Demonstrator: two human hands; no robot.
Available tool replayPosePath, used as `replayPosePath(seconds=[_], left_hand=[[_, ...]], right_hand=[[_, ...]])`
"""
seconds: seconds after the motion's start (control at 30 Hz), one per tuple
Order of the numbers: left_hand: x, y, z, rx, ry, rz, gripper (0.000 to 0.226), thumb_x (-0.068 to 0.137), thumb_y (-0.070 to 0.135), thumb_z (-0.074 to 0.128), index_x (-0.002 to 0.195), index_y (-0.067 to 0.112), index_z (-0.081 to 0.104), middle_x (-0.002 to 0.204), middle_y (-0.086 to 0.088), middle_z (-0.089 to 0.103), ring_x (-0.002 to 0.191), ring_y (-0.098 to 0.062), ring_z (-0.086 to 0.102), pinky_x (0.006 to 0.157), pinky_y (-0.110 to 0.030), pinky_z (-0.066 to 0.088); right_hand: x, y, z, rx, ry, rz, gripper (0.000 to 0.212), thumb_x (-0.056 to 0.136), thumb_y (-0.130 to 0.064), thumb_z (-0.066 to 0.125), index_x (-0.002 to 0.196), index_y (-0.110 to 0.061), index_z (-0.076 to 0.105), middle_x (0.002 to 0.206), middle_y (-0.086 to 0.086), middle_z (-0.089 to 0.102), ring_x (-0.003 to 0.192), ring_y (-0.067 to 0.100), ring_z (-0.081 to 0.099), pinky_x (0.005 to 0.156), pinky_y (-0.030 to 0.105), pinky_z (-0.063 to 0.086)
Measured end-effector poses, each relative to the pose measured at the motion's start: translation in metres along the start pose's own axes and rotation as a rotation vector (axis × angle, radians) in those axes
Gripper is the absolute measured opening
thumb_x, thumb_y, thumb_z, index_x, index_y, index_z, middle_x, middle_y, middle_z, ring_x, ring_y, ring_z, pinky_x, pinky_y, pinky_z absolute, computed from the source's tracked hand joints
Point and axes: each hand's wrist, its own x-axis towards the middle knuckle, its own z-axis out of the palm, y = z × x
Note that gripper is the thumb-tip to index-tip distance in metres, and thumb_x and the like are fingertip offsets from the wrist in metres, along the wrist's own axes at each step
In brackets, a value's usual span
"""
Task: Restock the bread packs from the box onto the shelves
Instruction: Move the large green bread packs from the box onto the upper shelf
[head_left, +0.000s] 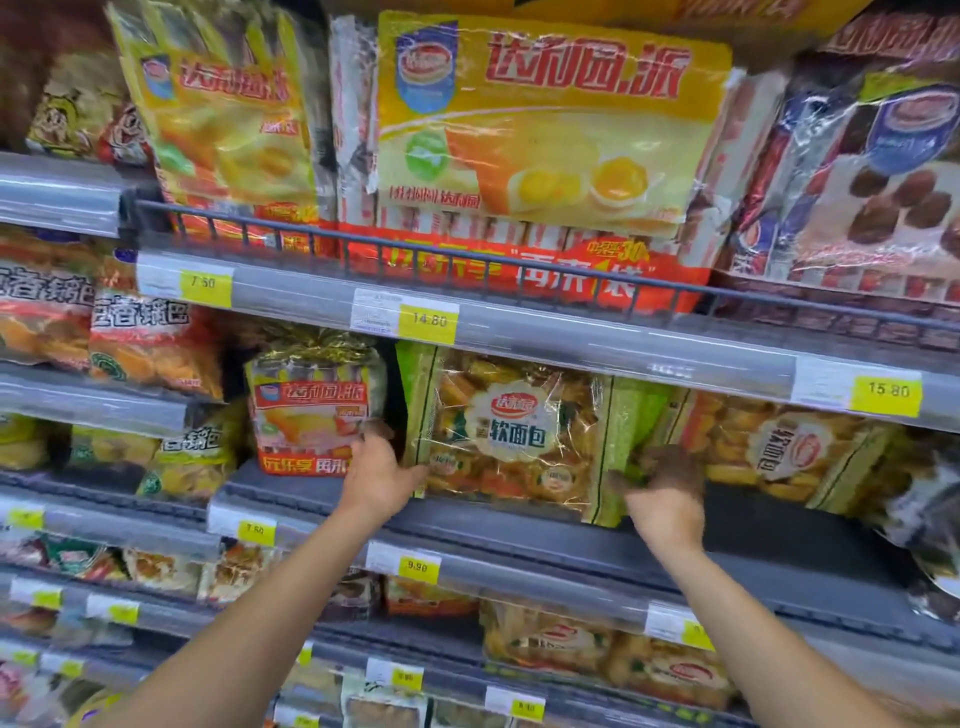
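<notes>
A green-edged soft bread pack (514, 431) stands upright on the middle shelf (519, 540). My left hand (379, 475) holds its lower left edge, thumb across the front and fingers reaching up beside it. My right hand (667, 493), blurred, grips the pack's lower right edge with its thumb on the front. A second pack of the same bread (779, 452) lies tilted just to the right. The box is out of view.
A red and yellow pie pack (311, 410) stands close to the left of my left hand. Large yellow pie bags (540, 119) fill the wire-railed shelf above. More bread packs (597, 649) sit on the shelf below. Bare shelf shows in front of the right-hand pack (789, 535).
</notes>
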Motion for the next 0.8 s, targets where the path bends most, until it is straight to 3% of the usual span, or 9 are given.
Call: replayPosePath(seconds=[0.07, 0.13, 0.2, 0.27, 0.43, 0.53, 0.6, 0.67, 0.8], left_hand=[[-0.004, -0.001, 0.004, 0.096, -0.02, 0.086, 0.031, 0.086, 0.028, 0.076, 0.101, 0.015, 0.052, 0.103, -0.005, 0.06, 0.094, -0.025, 0.059, 0.079, -0.036, 0.051], [-0.004, 0.0, 0.01, 0.147, -0.128, 0.182, 0.007, 0.09, 0.022, 0.068, 0.087, 0.02, 0.062, 0.09, 0.003, 0.068, 0.088, -0.021, 0.066, 0.076, -0.032, 0.053], [-0.003, 0.002, 0.014, 0.213, -0.257, 0.248, 0.014, 0.093, 0.02, 0.06, 0.094, 0.024, 0.073, 0.1, 0.006, 0.073, 0.095, -0.017, 0.068, 0.079, -0.027, 0.052], [0.0, 0.007, 0.016, 0.274, -0.336, 0.266, 0.021, 0.096, 0.02, 0.057, 0.104, 0.028, 0.075, 0.114, 0.007, 0.072, 0.106, -0.016, 0.066, 0.089, -0.029, 0.051], [0.014, 0.006, 0.022, 0.316, -0.402, 0.24, 0.042, 0.095, 0.004, 0.042, 0.116, 0.031, 0.067, 0.126, 0.002, 0.066, 0.115, -0.02, 0.061, 0.094, -0.034, 0.051], [0.02, 0.005, 0.027, 0.328, -0.386, 0.226, 0.054, 0.09, -0.003, 0.038, 0.124, 0.032, 0.061, 0.125, 0.0, 0.063, 0.101, -0.024, 0.062, 0.078, -0.03, 0.049], [0.023, 0.003, 0.03, 0.322, -0.365, 0.226, 0.053, 0.088, -0.001, 0.04, 0.12, 0.037, 0.059, 0.125, 0.0, 0.063, 0.096, -0.025, 0.061, 0.076, -0.032, 0.05], [0.026, 0.002, 0.031, 0.308, -0.351, 0.234, 0.051, 0.087, 0.001, 0.042, 0.115, 0.042, 0.057, 0.129, -0.001, 0.063, 0.104, -0.026, 0.062, 0.086, -0.037, 0.053], [0.027, 0.001, 0.035, 0.313, -0.357, 0.215, 0.046, 0.094, 0.007, 0.046, 0.13, 0.035, 0.054, 0.131, -0.005, 0.06, 0.099, -0.028, 0.061, 0.079, -0.031, 0.049]], right_hand=[[-0.012, -0.005, -0.002, -0.042, 0.019, -0.146, 0.03, 0.079, -0.038, 0.078, 0.094, -0.022, 0.057, 0.092, -0.003, 0.062, 0.083, 0.025, 0.062, 0.067, 0.035, 0.051], [-0.023, -0.013, 0.001, -0.122, -0.22, -0.237, 0.018, 0.087, -0.048, 0.067, 0.086, -0.031, 0.061, 0.081, -0.012, 0.066, 0.074, 0.016, 0.064, 0.062, 0.032, 0.051], [-0.025, -0.015, 0.008, -0.223, -0.469, -0.25, 0.027, 0.092, -0.058, 0.056, 0.095, -0.035, 0.07, 0.091, -0.017, 0.07, 0.085, 0.01, 0.066, 0.073, 0.032, 0.055], [-0.02, -0.013, 0.016, -0.228, -0.554, -0.216, 0.027, 0.095, -0.055, 0.054, 0.104, -0.037, 0.071, 0.105, -0.016, 0.07, 0.098, 0.011, 0.064, 0.081, 0.032, 0.052], [-0.006, -0.015, 0.028, -0.141, -0.605, -0.158, 0.011, 0.093, -0.041, 0.062, 0.099, -0.033, 0.067, 0.108, -0.01, 0.066, 0.1, 0.012, 0.059, 0.075, 0.026, 0.043], [0.003, -0.02, 0.035, -0.122, -0.62, -0.146, 0.015, 0.093, -0.038, 0.065, 0.103, -0.027, 0.069, 0.112, -0.007, 0.067, 0.1, 0.013, 0.06, 0.072, 0.025, 0.042], [0.007, -0.023, 0.039, -0.112, -0.625, -0.127, 0.016, 0.093, -0.037, 0.065, 0.105, -0.026, 0.069, 0.112, -0.007, 0.067, 0.104, 0.014, 0.06, 0.078, 0.025, 0.042], [0.01, -0.024, 0.042, -0.122, -0.637, -0.113, 0.019, 0.094, -0.036, 0.064, 0.11, -0.025, 0.067, 0.11, -0.008, 0.063, 0.103, 0.014, 0.058, 0.081, 0.025, 0.04], [0.008, -0.022, 0.041, -0.127, -0.65, -0.135, 0.028, 0.093, -0.035, 0.065, 0.119, -0.023, 0.064, 0.117, -0.005, 0.064, 0.103, 0.014, 0.057, 0.081, 0.024, 0.039]])
